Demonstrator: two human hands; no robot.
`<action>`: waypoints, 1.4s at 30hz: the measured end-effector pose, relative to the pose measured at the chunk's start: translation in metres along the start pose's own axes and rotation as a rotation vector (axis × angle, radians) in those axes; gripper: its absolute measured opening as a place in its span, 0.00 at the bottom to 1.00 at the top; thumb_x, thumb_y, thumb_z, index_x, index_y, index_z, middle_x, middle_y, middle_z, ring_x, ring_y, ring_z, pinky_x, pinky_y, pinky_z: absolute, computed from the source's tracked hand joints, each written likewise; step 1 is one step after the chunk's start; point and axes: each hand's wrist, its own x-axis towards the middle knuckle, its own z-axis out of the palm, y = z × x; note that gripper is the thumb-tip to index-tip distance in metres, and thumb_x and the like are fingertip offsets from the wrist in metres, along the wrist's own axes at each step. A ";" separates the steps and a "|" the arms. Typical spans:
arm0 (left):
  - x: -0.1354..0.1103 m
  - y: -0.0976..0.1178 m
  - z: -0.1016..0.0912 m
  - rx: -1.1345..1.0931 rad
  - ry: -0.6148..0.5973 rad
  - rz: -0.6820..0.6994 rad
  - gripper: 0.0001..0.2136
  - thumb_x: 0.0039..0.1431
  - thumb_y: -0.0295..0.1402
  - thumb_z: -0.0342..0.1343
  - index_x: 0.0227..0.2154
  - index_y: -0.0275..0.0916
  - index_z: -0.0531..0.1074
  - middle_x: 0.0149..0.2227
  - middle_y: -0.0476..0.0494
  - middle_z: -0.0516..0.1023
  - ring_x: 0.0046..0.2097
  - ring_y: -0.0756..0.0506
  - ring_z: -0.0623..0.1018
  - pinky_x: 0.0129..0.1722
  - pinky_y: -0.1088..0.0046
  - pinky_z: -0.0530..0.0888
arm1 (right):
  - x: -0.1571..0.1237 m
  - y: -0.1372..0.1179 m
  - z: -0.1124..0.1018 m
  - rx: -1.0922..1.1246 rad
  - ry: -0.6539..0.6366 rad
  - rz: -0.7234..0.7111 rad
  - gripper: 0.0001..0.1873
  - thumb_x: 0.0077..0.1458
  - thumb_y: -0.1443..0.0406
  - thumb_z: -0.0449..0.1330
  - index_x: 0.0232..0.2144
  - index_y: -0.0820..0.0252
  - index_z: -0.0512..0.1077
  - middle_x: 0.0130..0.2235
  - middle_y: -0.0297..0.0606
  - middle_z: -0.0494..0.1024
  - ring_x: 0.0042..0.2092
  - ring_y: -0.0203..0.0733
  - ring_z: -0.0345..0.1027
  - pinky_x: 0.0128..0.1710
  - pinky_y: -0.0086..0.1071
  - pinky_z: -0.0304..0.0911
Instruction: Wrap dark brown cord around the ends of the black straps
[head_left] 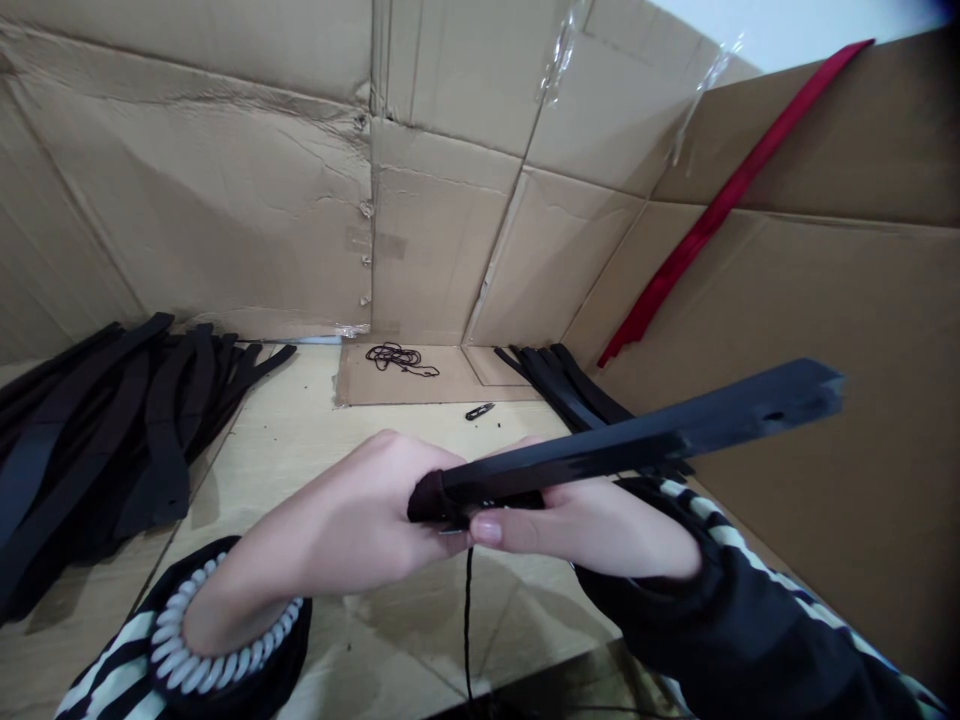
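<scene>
A long black strip [637,440] with a small hole near its far end slants up to the right across the view. My left hand [352,510] is closed round its near end, where a dark wrapped part [429,497] shows. My right hand [585,520] is closed under the strip, its thumb pressed by the left fingertips. Something small and thin shows between the thumb and those fingertips, too hidden to name. From that spot a black cord [468,620] hangs straight down. The fingers behind the strip are hidden.
Many black strips [142,400] lie piled at the left, with more black strips [562,385] at the back right. A tangled dark cord [397,357] and small thread snips [480,411] lie ahead. Cardboard walls [450,220] surround the table; a red ribbon [720,205] hangs on the right one.
</scene>
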 end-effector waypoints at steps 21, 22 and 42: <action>0.002 -0.001 0.000 0.057 0.019 0.020 0.05 0.57 0.27 0.50 0.26 0.37 0.67 0.25 0.52 0.66 0.28 0.52 0.64 0.27 0.76 0.61 | 0.000 0.008 0.008 0.009 0.122 -0.025 0.11 0.56 0.62 0.60 0.39 0.62 0.76 0.40 0.36 0.79 0.41 0.35 0.72 0.44 0.26 0.67; 0.002 -0.001 -0.001 0.053 0.013 0.022 0.05 0.57 0.28 0.51 0.26 0.37 0.66 0.25 0.52 0.66 0.28 0.52 0.64 0.26 0.76 0.61 | 0.000 0.009 0.008 0.007 0.108 -0.024 0.10 0.56 0.62 0.60 0.38 0.62 0.76 0.39 0.35 0.79 0.40 0.34 0.71 0.43 0.26 0.67; 0.002 -0.003 -0.003 0.076 0.057 0.026 0.08 0.59 0.31 0.52 0.24 0.38 0.66 0.23 0.56 0.65 0.27 0.54 0.63 0.26 0.80 0.61 | -0.013 0.010 -0.001 -0.250 0.226 -0.081 0.11 0.57 0.60 0.60 0.40 0.58 0.75 0.32 0.33 0.75 0.34 0.32 0.67 0.33 0.23 0.63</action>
